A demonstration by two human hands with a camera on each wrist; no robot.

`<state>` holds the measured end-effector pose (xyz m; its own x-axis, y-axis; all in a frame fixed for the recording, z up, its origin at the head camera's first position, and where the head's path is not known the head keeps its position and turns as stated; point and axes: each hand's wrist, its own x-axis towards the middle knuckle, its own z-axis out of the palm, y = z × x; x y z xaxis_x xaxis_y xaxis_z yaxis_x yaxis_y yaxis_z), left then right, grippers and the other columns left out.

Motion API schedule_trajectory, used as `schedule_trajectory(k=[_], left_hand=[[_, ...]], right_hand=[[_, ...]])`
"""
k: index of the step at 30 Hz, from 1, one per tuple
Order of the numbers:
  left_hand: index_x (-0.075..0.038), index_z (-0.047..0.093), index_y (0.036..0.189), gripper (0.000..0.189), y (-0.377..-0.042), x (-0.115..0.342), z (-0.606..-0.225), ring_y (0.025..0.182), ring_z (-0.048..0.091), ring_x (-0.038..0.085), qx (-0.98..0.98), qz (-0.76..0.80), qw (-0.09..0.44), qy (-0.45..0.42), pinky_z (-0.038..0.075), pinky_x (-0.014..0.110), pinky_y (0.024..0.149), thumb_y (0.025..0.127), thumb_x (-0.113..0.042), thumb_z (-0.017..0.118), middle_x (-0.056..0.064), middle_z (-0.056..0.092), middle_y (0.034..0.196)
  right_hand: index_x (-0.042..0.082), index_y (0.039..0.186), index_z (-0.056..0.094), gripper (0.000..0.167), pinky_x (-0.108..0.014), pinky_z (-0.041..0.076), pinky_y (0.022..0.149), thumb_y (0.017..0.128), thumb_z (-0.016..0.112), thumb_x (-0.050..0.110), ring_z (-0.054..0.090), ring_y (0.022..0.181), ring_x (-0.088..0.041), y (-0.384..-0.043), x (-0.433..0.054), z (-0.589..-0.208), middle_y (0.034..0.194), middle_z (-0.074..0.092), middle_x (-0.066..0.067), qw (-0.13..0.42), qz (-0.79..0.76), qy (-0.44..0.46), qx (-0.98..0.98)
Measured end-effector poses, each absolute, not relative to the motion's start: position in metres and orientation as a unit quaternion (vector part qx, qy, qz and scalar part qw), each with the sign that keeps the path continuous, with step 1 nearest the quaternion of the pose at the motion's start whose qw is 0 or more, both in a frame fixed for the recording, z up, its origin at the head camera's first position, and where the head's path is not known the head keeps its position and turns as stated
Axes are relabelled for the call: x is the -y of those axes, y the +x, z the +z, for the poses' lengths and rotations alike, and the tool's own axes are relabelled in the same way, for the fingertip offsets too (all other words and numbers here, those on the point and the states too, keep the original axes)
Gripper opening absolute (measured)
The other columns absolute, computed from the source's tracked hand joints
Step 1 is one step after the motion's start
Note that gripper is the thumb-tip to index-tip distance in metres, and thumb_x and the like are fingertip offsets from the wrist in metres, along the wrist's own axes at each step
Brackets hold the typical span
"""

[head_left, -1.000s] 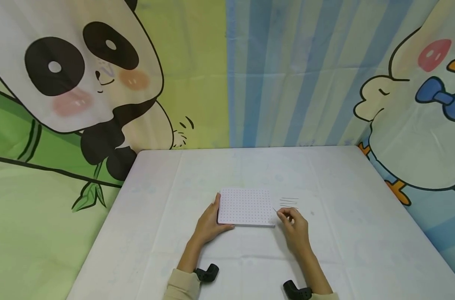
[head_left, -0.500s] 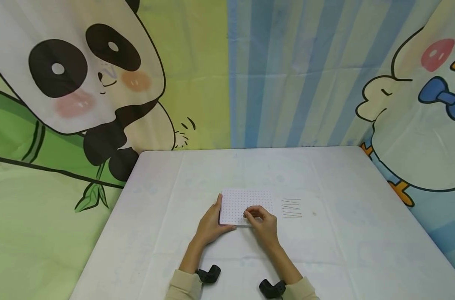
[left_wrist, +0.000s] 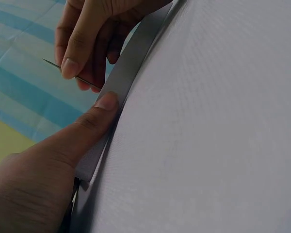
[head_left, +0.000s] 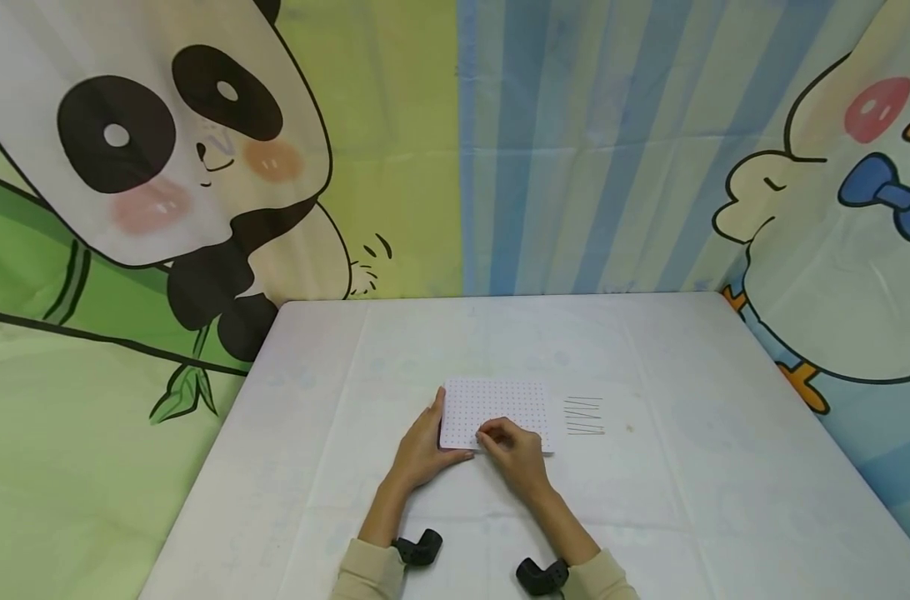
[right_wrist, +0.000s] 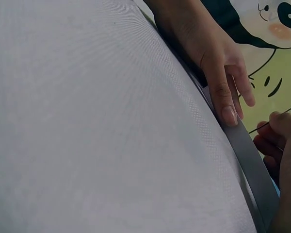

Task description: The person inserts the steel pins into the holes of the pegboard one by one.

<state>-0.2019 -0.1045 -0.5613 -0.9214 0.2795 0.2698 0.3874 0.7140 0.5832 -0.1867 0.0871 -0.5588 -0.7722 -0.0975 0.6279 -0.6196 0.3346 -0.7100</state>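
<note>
1. Backdrop (head_left: 590,125): cloth, hung behind the counter and at both sides; printed with a panda, left, and a white bird with a blue bow tie, right; striped blue between.
2. Counter (head_left: 335,383): covered in white, creased cloth.
3. Perforated board (head_left: 466,404): white top with rows of small dots or holes, grey front edge; laid on the counter, near the middle, between the two hands.
4. Left grip (head_left: 419,446), bare hand: board is grasped at its left side and front-left corner; thumb is pressed to the front edge, fingers set along the left side.
5. Right grip (head_left: 517,458), bare hand: held over the front part of the board; needle is pinched between thumb and fingers.
6. Sleeves (head_left: 368,571): beige, seen at both forearms.
7. Wrist cameras (head_left: 419,548): black, one worn on each wrist.
8. Row of needles (head_left: 584,417): thin, dark, laid roughly sideways on the counter, just right of the board; some slanted, not touched by either hand.
9. Needle (left_wrist: 86,82): held in the right grip, tilted, one end raised; lower end is seen by the board's front edge, contact cannot be told.
</note>
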Motion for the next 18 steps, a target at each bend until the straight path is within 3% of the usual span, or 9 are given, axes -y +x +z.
schedule_trajectory(k=[12,18], left_hand=[[-0.006,0.012,0.148,0.117,-0.2011,0.1044,-0.5604,0.121,0.044,0.030,0.923,-0.332,0.079,-0.180,0.040,0.044,0.094,0.064,-0.054,0.077,0.020,0.043,0.137],[-0.006,0.013,0.148,0.116,-0.2011,0.1047,-0.5590,0.122,0.044,0.030,0.924,-0.332,0.074,-0.176,0.040,0.043,0.095,0.064,-0.051,0.078,0.019,0.041,0.138]], right_hand=[[0.011,0.084,0.065,0.012,-0.020,0.051,0.064,0.078,0.072,0.003,0.064,0.072,-0.007,-0.1877,-0.0867,-0.5628,0.081,0.067,0.006,0.257,0.500,0.261,0.785],[0.011,0.086,0.065,0.008,-0.016,0.049,0.069,0.081,0.071,0.008,0.063,0.074,-0.010,-0.1868,-0.0872,-0.5617,0.082,0.067,0.003,0.247,0.490,0.262,0.794]])
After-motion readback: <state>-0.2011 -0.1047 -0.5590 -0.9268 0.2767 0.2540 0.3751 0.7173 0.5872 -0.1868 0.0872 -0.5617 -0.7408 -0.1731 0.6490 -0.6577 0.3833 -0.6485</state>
